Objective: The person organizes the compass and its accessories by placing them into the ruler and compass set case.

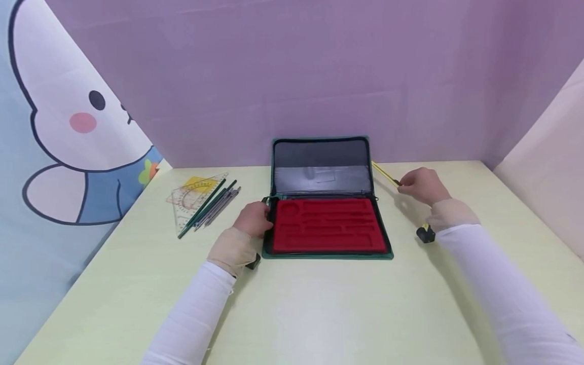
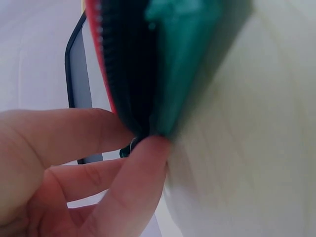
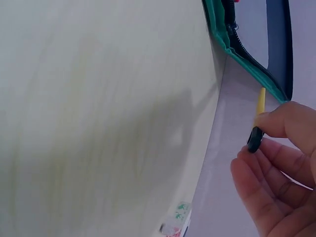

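Observation:
A green zip case [image 1: 327, 257] lies unfolded on the table, its lid standing up at the back. Its red insert [image 1: 335, 229] has molded slots and a round recess with nothing in them. My left hand [image 1: 253, 219] is at the case's left side; in the left wrist view, thumb and finger pinch its zippered edge [image 2: 170, 98]. Right of the case, my right hand [image 1: 424, 185] holds a slim yellow stick [image 1: 385, 174] with a dark end between thumb and fingertips, above the table. The dark end [image 3: 255, 139] shows at the fingertips in the right wrist view.
Left of the case lie several dark green pencils [image 1: 201, 210], silvery metal tools [image 1: 222, 207], clear set squares and a protractor [image 1: 184, 197], and a yellow piece [image 1: 201, 184]. A purple cloth wall [image 1: 319, 76] rises behind the table.

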### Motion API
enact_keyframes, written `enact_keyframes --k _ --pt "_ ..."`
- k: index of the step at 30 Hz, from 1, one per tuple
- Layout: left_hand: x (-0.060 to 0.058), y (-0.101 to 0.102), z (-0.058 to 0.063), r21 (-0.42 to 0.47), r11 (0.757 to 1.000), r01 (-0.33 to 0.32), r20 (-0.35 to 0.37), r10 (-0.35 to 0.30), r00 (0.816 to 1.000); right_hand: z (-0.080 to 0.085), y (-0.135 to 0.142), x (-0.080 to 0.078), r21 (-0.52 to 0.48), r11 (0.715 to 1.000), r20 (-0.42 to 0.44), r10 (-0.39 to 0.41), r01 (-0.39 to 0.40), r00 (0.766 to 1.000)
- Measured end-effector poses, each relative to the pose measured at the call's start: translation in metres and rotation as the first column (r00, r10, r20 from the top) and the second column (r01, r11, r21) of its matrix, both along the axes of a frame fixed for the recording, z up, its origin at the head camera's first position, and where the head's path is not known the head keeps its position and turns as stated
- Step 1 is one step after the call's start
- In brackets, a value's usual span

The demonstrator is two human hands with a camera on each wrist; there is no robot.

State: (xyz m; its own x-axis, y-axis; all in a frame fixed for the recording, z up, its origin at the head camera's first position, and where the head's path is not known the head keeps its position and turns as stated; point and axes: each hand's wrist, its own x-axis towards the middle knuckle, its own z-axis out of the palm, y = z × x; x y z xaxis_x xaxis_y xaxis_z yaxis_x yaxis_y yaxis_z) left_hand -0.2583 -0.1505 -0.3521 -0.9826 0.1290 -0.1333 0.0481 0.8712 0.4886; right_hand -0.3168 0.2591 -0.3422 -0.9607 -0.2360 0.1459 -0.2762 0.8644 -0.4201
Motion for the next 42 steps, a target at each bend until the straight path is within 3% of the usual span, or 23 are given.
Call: enact_keyframes --k 1,17,30,36,42 --pt "0.001 0.002 0.003 -0.016 1.000 -0.015 0.030 0.016 0.999 0.001 0.000 0.001 0.003 1.000 0.002 0.002 -0.002 1.000" --pt "0.000 0.001 0.006 -0.029 1.000 -0.003 0.025 0.004 1.000 0.006 0.011 0.010 0.020 1.000 0.022 0.020 -0.020 1.000" --pt "0.002 0.000 0.009 -0.039 0.999 -0.006 0.028 0.007 1.000 0.009 -0.006 0.013 -0.046 0.996 0.003 0.078 -0.078 0.997" --pt "0.001 0.001 0.006 -0.037 0.999 -0.015 0.042 0.017 0.999 0.007 -0.016 0.011 -0.056 0.991 0.039 0.123 -0.121 0.992" --pt "-0.008 -0.002 -0.004 -0.033 0.999 -0.005 0.026 0.006 1.000 0.005 -0.027 0.009 -0.050 0.981 0.051 0.190 -0.188 0.980"
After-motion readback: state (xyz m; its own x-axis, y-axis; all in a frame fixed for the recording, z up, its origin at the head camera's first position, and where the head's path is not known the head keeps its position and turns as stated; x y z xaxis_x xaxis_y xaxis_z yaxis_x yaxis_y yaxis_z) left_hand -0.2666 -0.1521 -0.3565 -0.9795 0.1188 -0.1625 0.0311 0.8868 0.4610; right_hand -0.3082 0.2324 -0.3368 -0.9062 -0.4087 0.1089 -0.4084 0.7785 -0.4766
